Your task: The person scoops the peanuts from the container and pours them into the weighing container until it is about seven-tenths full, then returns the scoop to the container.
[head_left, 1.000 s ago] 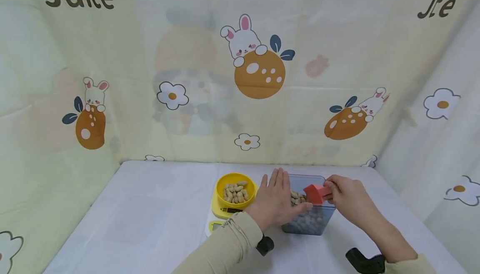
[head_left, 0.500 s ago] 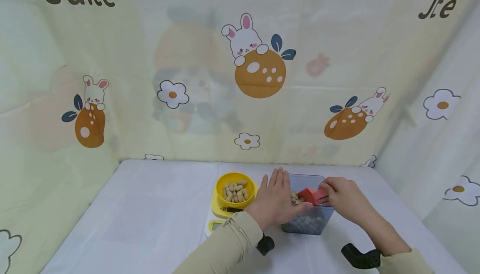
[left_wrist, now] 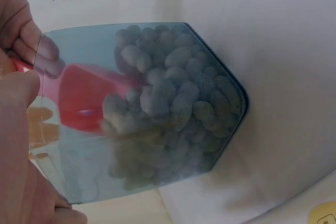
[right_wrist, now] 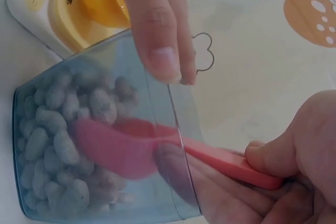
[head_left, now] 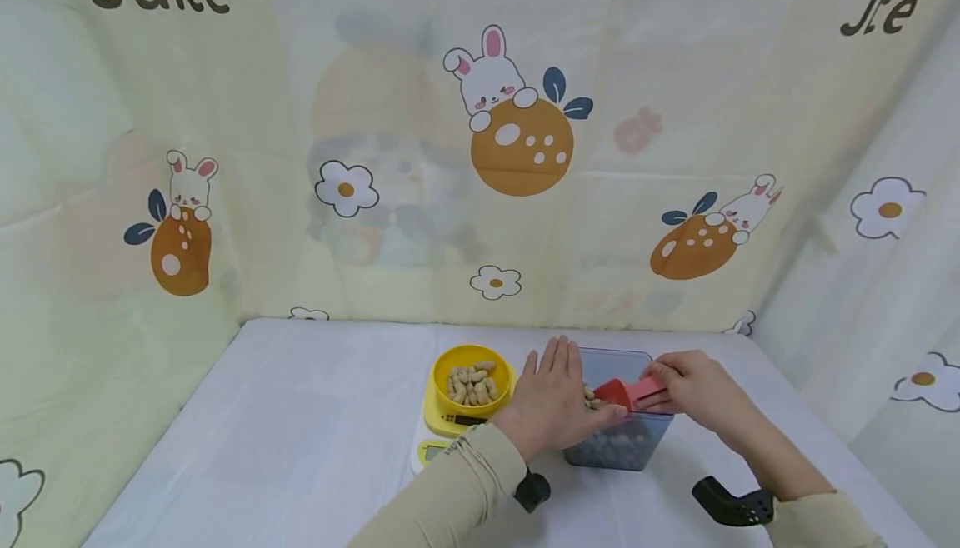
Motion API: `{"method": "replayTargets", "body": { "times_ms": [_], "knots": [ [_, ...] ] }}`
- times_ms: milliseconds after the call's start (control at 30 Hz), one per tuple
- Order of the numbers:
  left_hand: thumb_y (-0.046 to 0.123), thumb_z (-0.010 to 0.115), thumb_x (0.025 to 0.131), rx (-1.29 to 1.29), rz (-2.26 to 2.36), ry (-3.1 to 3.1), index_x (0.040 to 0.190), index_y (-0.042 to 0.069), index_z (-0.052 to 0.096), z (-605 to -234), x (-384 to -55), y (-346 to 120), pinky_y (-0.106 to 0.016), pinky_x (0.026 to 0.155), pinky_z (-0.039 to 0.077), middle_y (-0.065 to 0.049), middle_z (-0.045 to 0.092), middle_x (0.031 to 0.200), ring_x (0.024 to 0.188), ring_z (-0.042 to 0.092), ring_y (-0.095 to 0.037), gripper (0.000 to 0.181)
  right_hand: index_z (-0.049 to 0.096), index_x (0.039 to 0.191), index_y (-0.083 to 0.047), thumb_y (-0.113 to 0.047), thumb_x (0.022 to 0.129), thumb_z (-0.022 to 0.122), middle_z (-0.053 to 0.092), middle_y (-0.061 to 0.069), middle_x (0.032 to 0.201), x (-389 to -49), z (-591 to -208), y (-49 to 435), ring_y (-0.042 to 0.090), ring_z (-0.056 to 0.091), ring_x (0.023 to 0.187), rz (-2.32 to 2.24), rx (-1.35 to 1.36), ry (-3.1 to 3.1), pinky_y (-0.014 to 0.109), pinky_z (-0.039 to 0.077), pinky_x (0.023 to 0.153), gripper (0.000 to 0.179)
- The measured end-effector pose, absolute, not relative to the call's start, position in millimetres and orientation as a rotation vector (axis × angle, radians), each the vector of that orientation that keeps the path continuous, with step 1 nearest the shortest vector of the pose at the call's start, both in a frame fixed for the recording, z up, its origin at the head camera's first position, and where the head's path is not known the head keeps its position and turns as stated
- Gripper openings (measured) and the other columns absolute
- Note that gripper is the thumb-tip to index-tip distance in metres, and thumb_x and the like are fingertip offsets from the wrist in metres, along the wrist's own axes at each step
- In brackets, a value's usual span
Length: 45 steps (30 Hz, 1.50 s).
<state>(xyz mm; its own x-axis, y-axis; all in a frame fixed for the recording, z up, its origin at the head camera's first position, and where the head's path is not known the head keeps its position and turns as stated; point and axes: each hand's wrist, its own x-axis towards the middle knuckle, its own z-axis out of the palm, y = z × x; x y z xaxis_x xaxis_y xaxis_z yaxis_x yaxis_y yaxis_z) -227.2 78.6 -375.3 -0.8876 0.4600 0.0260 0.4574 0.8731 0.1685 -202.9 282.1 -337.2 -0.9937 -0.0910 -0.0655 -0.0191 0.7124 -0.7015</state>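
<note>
Right hand (head_left: 701, 390) grips the red scoop (right_wrist: 118, 150) by its handle, thumb on top, other fingers curled under. Scoop head is inside the blue see-through tub (head_left: 618, 441), angled down, its end in among the peanuts (right_wrist: 47, 150). Some of the right hand's fingers reach inside the rim too, visible through the wall.

Left hand (head_left: 551, 402) rests at the tub's left edge: fingers straight, pointing away from the person, thumb spread across the near rim. Nothing gripped there that I can see. It covers the tub's left side from the head view.

Tub stands on the white worktop (head_left: 285, 431), on the right-hand part. Peanuts pile in its lower part.

Just left of the tub: yellow-and-white scale (head_left: 436, 422), with a yellow bowl (head_left: 440, 367) on its platform. Peanuts in the bowl as well, one layer or a bit more. Scale display partly behind the left sleeve (head_left: 457, 481); reading too small to make out.

Behind it all, a printed curtain (head_left: 420, 98): rabbits, oranges, flowers, "Juice".
</note>
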Motion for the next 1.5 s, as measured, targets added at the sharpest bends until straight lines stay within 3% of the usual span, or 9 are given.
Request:
{"method": "replayTargets", "body": {
  "times_ms": [400,767,1200,1500],
  "knots": [
    [0.082,0.037,0.085,0.733,0.301,3.021,0.159,0.014,0.019,-376,-227,80,-0.041,0.124,0.024,-0.001,0.021,0.166,0.154,0.021,-0.018,0.103,0.068,0.102,0.006,-0.005,0.101,0.047,0.067,0.007,0.083,-199,-335,273,0.016,0.061,0.071,-0.955,-0.189,2.961,0.027,0.058,0.064,0.023],
    [0.082,0.033,0.087,0.749,0.299,3.024,0.159,0.012,0.018,-376,-226,79,-0.041,0.124,0.023,-0.002,0.02,0.167,0.154,0.019,-0.019,0.102,0.07,0.093,0.003,-0.007,0.099,0.051,0.067,0.006,0.078,-198,-337,265,0.014,0.06,0.065,-0.888,-0.247,3.111,0.024,0.052,0.056,0.022],
    [0.083,0.031,0.087,0.758,0.231,3.026,0.159,0.013,0.019,-376,-226,80,-0.04,0.125,0.023,-0.001,0.02,0.167,0.154,0.019,-0.017,0.101,0.064,0.108,0.011,-0.01,0.104,0.043,0.067,0.01,0.083,-205,-335,282,0.015,0.067,0.072,-1.146,-0.072,2.792,0.027,0.061,0.066,0.03],
    [0.081,0.031,0.088,0.771,0.204,3.05,0.159,0.012,0.021,-376,-227,79,-0.04,0.124,0.025,-0.001,0.022,0.166,0.154,0.021,-0.018,0.1,0.069,0.091,0.004,-0.003,0.097,0.053,0.066,0.006,0.075,-201,-333,258,0.012,0.059,0.06,-0.851,-0.318,3.116,0.022,0.054,0.053,0.018]
  ]
}}
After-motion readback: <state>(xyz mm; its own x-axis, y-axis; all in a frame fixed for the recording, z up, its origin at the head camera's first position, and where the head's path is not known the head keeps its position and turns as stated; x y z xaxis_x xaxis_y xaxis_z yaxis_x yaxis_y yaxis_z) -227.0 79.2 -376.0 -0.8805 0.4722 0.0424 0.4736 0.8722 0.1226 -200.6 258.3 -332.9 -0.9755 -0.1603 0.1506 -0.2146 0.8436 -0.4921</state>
